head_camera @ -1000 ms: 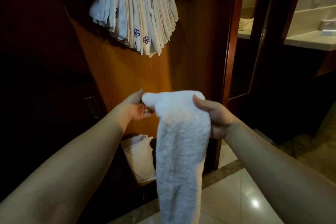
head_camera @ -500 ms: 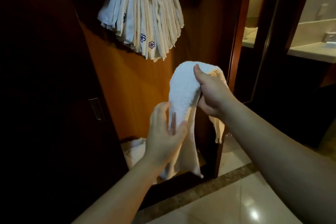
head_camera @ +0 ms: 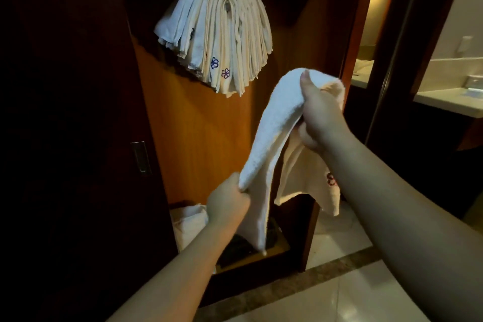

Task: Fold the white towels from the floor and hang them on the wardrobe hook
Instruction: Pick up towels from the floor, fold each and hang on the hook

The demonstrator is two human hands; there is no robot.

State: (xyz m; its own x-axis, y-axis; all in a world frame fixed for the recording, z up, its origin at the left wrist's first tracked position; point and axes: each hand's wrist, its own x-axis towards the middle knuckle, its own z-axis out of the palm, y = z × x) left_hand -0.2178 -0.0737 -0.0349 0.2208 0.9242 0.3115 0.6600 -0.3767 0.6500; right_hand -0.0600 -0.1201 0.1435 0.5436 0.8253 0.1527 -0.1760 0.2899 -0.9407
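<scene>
Gripping the folded towel (head_camera: 271, 128) at its top bend, the right hand (head_camera: 317, 115) clenches it; the left hand (head_camera: 227, 204) pinches its lower edge. Soft, light cloth: hold at the fold, then carry toward the hung stack (head_camera: 222, 26) at 11 o'clock.

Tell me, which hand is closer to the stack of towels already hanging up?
Right. The right hand is just below-right of the hung towels; the left hand is far beneath them.

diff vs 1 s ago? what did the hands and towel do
The right hand kept its grip on the towel and lifted the fold up toward the hung stack. The left hand let go of the top end, dropped down and now pinches the lower edge, pulling it down and left. The stack on the hook and the cloth bundle at the wardrobe bottom stayed put.
</scene>
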